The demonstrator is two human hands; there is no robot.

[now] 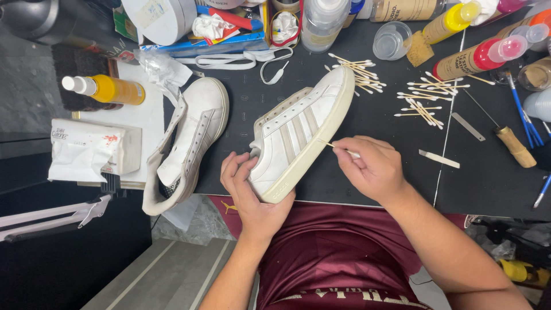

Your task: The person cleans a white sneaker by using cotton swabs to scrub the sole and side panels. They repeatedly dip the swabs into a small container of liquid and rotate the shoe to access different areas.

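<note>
While the left hand [249, 192] cups the heel of a white sneaker [301, 129] with grey side stripes, its fingers curled closed around the back of the shoe, the right hand [373, 169] pinches a cotton swab [338, 148] between thumb and fingertips, closed tight on the stick. The swab's tip meets the sidewall of the sole, about midway along its length. The sneaker lies on its side on a black work mat [367, 189], toe pointing away from the person, heel just above the lap.

Progress, as judged: the sole edge looks cream and faintly dull along its whole run — no clear line between cleaned and uncleaned stretches can be made out, so how much is finished cannot be told. The laces [241, 59] are out and lie past the toe. A second sneaker [189, 143], also unlaced, lies to the left, tongue pulled open, untouched by either hand.

Surroundings: a scatter of loose swabs [425, 97] lies beyond the right hand, with two flat scraper strips [439, 159], a wooden-handled awl [513, 145] and blue brushes [525, 117] further right. Bottles [476, 57] crowd the far edge; an orange spray bottle [109, 89] and a wipes packet [89, 149] sit left. Nothing lies between the hands and the shoe — clutter is near but apart.
</note>
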